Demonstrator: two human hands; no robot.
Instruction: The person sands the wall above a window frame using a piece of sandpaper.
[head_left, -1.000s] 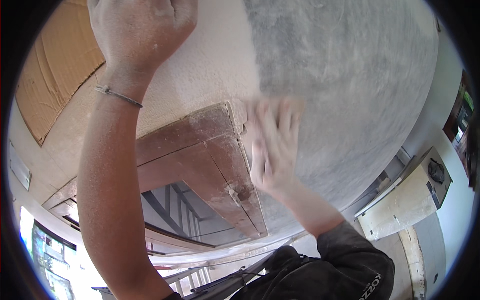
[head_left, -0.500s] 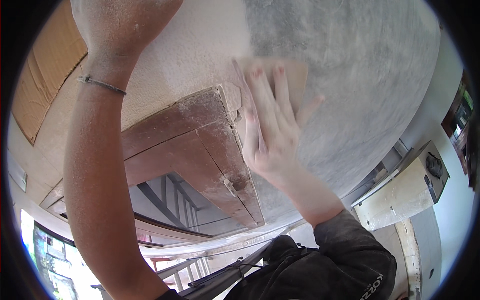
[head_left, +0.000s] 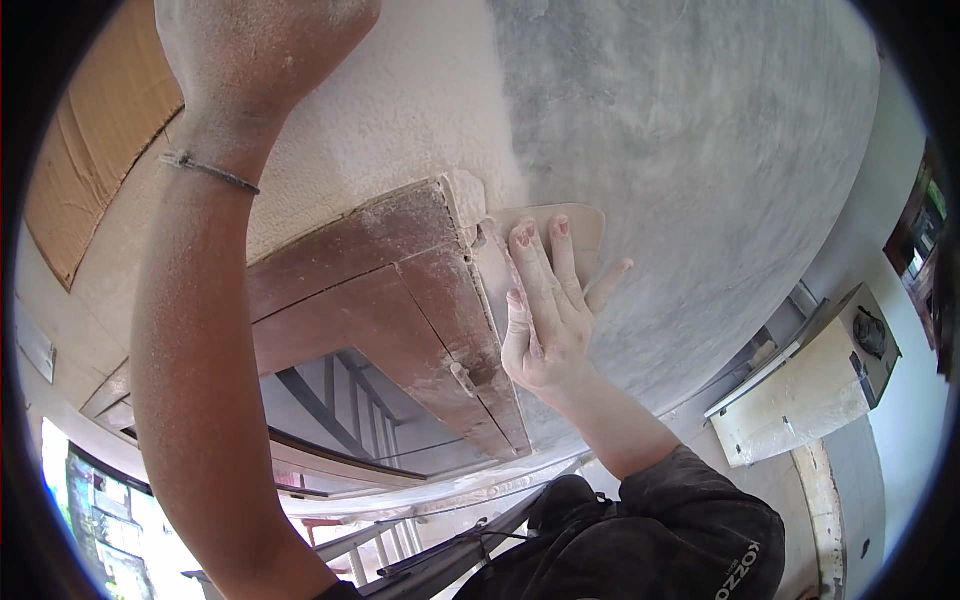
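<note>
Pressing a tan sanding sheet point(head_left: 560, 228) flat against the wall, right hand point(head_left: 545, 320) has fingers stretched out and spread over it, palm down, not curled round it; sheet sits under the fingertips, just beside the top corner of the reddish wooden door frame point(head_left: 400, 300). Grey plaster patch point(head_left: 700, 180) runs up and to the right of the hand, looks smoothed and dusty; cream textured wall point(head_left: 400, 110) to the left of the hand looks untouched, so work seems partway, edge along the frame probably left to do. Right forearm rises from a dark sleeve point(head_left: 690, 520) below, wrist bent back. Left hand point(head_left: 260, 50) is high above, arm straight up, thin bracelet point(head_left: 205, 170) at the wrist, dust on the skin; back of hand faces camera, cannot tell if it grips anything or just braces on the wall. Cardboard piece point(head_left: 100, 160) far left
</note>
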